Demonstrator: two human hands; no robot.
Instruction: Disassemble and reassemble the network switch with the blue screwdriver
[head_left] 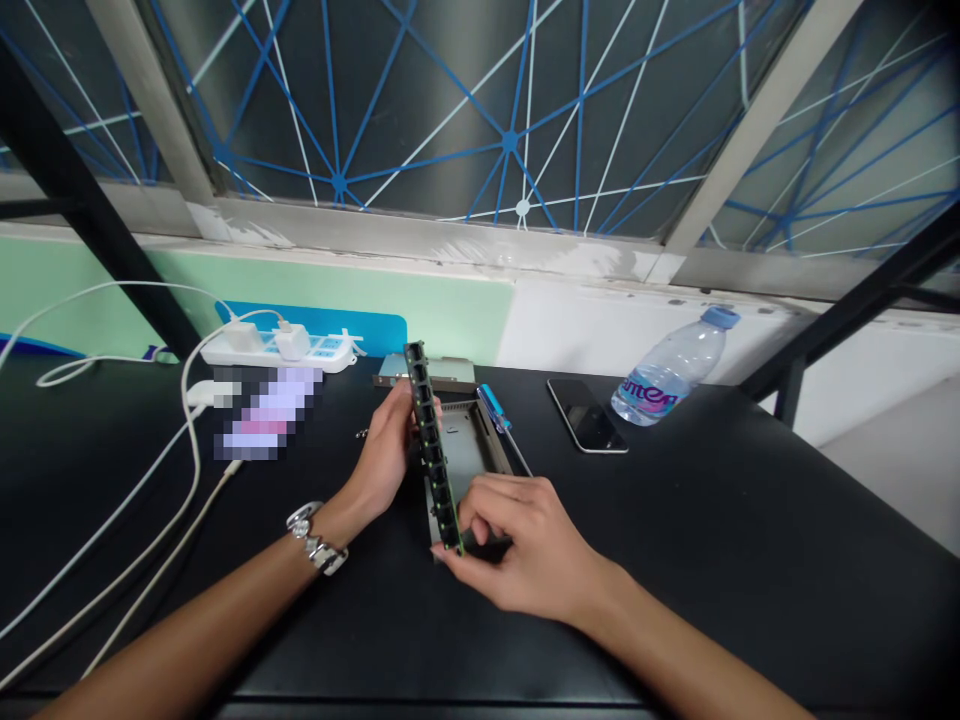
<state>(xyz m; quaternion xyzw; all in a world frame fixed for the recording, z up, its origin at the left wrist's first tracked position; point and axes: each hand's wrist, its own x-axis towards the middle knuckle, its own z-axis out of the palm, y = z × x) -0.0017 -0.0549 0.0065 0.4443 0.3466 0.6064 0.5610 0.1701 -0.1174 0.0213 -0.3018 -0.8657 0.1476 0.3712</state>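
Between my hands a network switch circuit board stands on edge, its row of black ports facing me. My left hand grips its far end, some fingers hidden behind it. At the near end, my right hand pinches the board with thumb and curled fingers. Behind and below the board lies an open grey metal case, partly covered by the board and my right hand. Beyond it rests a flat metal cover. A screwdriver with a blue handle lies along the case's right side.
A black phone and a tilted water bottle are on the right of the black table. At the left are a white power strip, a blurred-out object and several white cables. A wall and window frame close off the back.
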